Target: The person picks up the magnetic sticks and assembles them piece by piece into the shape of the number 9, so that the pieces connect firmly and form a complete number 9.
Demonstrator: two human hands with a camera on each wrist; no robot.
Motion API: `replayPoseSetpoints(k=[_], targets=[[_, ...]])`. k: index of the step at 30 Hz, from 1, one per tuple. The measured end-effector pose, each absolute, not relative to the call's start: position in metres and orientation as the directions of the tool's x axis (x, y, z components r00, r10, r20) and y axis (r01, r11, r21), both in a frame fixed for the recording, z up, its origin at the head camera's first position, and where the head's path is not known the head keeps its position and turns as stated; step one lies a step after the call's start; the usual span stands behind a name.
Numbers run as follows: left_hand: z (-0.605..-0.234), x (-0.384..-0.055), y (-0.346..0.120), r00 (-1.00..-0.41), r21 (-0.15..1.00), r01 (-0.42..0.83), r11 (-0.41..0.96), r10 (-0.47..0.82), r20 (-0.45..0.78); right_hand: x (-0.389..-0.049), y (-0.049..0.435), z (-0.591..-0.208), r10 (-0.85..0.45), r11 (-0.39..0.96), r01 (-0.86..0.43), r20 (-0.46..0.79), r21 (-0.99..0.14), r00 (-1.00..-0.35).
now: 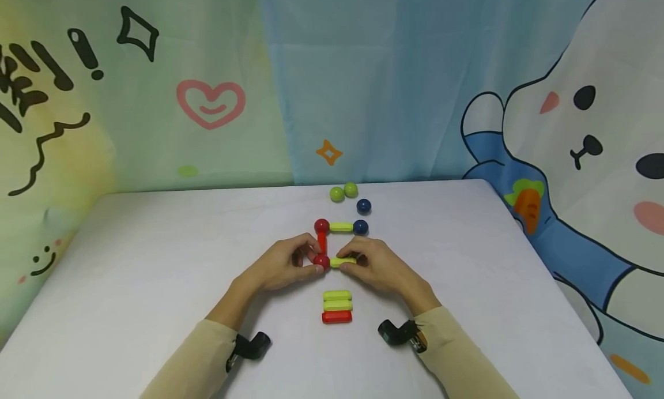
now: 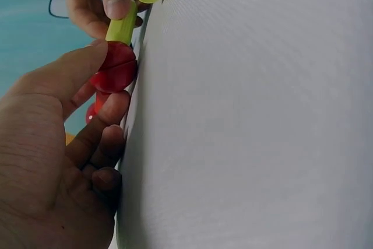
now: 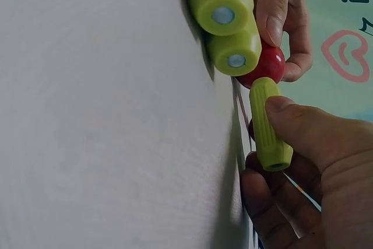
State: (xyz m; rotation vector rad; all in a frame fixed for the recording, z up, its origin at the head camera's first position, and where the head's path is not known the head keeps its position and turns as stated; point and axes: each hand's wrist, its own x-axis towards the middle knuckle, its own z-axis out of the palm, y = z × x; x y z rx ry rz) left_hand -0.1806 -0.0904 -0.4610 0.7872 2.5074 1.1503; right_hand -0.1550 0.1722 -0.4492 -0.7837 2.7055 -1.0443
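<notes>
My left hand [image 1: 290, 263] pinches the near red ball [image 2: 116, 68] between thumb and fingers. From the other side, my right hand [image 1: 381, 264] holds a yellow-green rod [image 3: 269, 123] by thumb and fingers, its inner end against that ball. A red rod [image 1: 322, 243] runs from the near ball to a far red ball [image 1: 321, 226]. Another yellow-green rod [image 1: 341, 227] joins the far ball to a dark blue ball [image 1: 360, 227]. In the right wrist view, the held rod's outer end shows a small dark spot.
Toward me lie two loose yellow-green rods [image 1: 337, 300] and a red rod [image 1: 337, 317], side by side. Behind the joined pieces are two green balls [image 1: 344, 192] and a loose dark blue ball [image 1: 363, 206]. A printed curtain [image 1: 363, 87] hangs behind the white table [image 1: 155, 232].
</notes>
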Motion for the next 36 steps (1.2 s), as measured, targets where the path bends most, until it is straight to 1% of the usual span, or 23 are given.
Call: replayPoseSetpoints(k=[5,11,18,25,30,36], targets=[[-0.463,-0.182,-0.088,-0.815,0.760,0.369,0.535,0.579,-0.012,-0.157,0.176,-0.450,-0.519,0.612,-0.424,0.065,-0.668,-0.852],[-0.461,-0.185,-0.083,-0.809,0.739,0.420,0.526,0.586,0.042,-0.158,0.180,-0.448,-0.513,0.604,-0.419,0.072,-0.678,-0.856],[-0.459,-0.185,-0.074,-0.797,0.688,0.481,0.544,0.597,0.085,-0.158,0.180,-0.449,-0.488,0.599,-0.366,0.038,-0.712,-0.872],[-0.458,-0.186,-0.063,-0.765,0.628,0.543,0.558,0.638,0.094,-0.155,0.180,-0.450,-0.465,0.573,-0.312,0.013,-0.758,-0.885],[-0.460,-0.185,-0.060,-0.759,0.625,0.553,0.551,0.643,0.103,-0.156,0.182,-0.451,-0.456,0.564,-0.299,0.011,-0.770,-0.890],[-0.462,-0.186,-0.060,-0.774,0.648,0.524,0.552,0.626,0.092,-0.158,0.187,-0.448,-0.438,0.568,-0.308,0.037,-0.763,-0.898]])
